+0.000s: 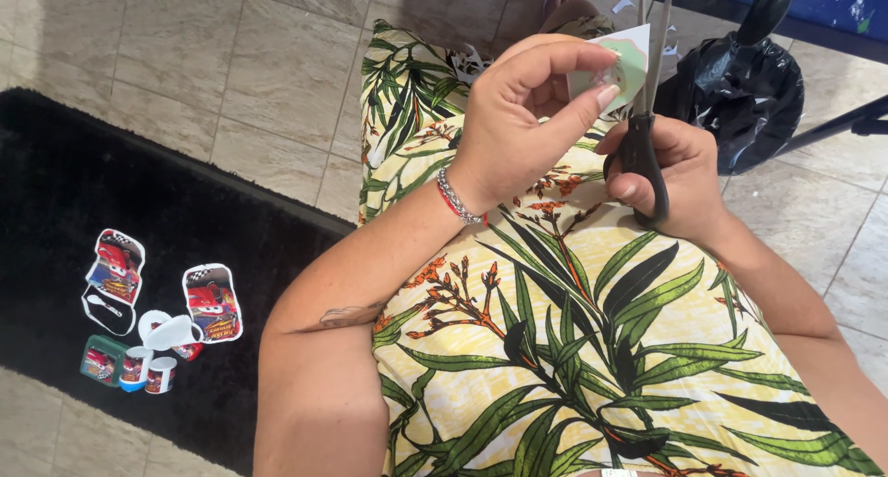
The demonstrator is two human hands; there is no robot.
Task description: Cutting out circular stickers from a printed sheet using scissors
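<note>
Rug: black, shaggy, lying at 9 o'clock on the tiles.
Cutouts: red car pictures with white borders, on the rug at 8 o'clock, close together.
Paper rings: small curled strips just below the cutouts, touching one another.
Floor: beige stone tiles, from 10 to 12 o'clock.
Bag: black plastic, at 1 o'clock.
Dress: yellow with green leaves, filling 5 to 6 o'clock.
Scraps: white paper bits at 12 o'clock.
</note>
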